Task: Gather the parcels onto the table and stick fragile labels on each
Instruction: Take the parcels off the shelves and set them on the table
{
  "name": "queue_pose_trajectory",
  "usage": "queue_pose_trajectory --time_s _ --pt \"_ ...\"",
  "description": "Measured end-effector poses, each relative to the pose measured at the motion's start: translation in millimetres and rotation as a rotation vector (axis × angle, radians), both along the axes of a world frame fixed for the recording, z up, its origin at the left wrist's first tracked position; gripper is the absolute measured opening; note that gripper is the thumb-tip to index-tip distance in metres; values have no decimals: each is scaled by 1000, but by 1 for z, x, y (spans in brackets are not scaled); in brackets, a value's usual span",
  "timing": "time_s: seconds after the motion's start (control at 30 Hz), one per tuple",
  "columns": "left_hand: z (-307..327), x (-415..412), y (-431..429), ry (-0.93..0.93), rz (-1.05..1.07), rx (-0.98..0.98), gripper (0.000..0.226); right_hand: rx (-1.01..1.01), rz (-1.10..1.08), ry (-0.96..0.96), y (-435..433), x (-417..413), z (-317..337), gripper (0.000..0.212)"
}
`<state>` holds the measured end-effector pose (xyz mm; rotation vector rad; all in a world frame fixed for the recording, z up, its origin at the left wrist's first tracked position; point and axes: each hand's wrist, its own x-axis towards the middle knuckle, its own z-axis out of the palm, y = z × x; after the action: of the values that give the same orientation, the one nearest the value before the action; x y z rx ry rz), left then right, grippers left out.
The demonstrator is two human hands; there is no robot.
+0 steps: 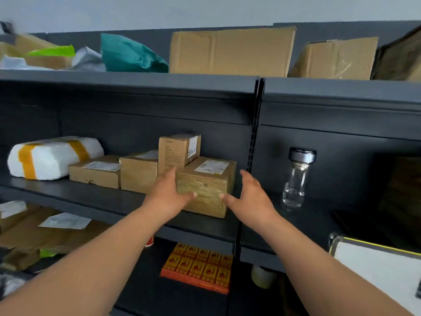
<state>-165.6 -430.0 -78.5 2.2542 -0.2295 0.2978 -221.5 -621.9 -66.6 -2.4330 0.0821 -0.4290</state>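
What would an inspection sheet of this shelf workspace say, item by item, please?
Surface: dark shelf, middle level.
Job's things: front box at the edge; tall box behind it, to the left; white parcel at far left; labels one level lower.
Clutter: glass bottle further right; tape roll below.
Grips: left grip touches the front box's left side; right grip open by its right side, contact unclear.
Cables: nothing seen.
Surroundings: cartons and teal bag on top shelf.

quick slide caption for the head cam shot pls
The left hand touches a cardboard parcel on the middle shelf, right hand open beside it; a sheet of fragile labels lies below.
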Motion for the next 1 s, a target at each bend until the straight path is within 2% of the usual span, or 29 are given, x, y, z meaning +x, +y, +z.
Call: queue_pose_trajectory --time_s 0.07,0.13,0.2,0.3,0.43,0.63,0.7,0.77,1.0 --pt "-3 21 -9 36 -10 -91 83 91 10 36 -1 23 -4 95" --pt "-4 33 -15 78 -24 -171 62 178 37 49 1 40 -7 103" --pt "-5 38 -21 103 -38 -241 59 230 44 38 2 54 -9 111" --pt "-6 37 -25 64 -42 -273 61 215 50 77 5 61 -11 103" --pt "-6 24 -21 27 -85 -270 56 203 18 28 6 49 -17 94" --pt "-11 -29 -1 20 -104 -235 55 203 -18 -77 24 -21 -22 89" --pt "-16 -56 6 -29 -96 -203 74 216 -35 -99 33 -52 -24 88" --pt "-20 -86 15 -78 -104 -182 82 203 -51 -122 44 -85 -27 87" --pt "-37 -188 52 -181 -181 -194 80 178 -101 -191 84 -196 -44 85"
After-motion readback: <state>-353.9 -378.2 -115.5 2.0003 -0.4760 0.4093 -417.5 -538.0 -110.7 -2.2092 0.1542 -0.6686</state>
